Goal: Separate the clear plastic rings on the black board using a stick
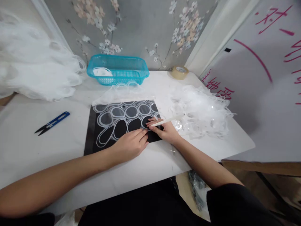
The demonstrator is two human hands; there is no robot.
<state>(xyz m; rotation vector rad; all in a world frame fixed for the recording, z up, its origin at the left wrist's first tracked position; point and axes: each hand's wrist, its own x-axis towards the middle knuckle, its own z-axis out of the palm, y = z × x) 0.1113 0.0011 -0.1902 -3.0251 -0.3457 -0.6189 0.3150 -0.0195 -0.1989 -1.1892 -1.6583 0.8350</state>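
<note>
A black sheet (pixel 89 138) lies on the white table, with sheer fabric of white-rimmed loops (pixel 118 112) spread over it. My left hand (pixel 132 145) rests at the sheet's lower edge, its fingers close together on the lowest row of loops. My right hand (pixel 164 128) is closed around a thin white stick (pixel 166 121) that points up to the right, its fingertips at a loop on the sheet's right side. The two hands nearly meet at the fingertips.
Blue thread snips (pixel 55 122) lie at the left. A turquoise basket (pixel 127 73) with white pieces and a tape roll (pixel 180 72) stand at the back. White ruffled fabric (pixel 202 113) is heaped at the right, and more fabric (pixel 35 66) at the left. A whiteboard (pixel 258 103) stands right.
</note>
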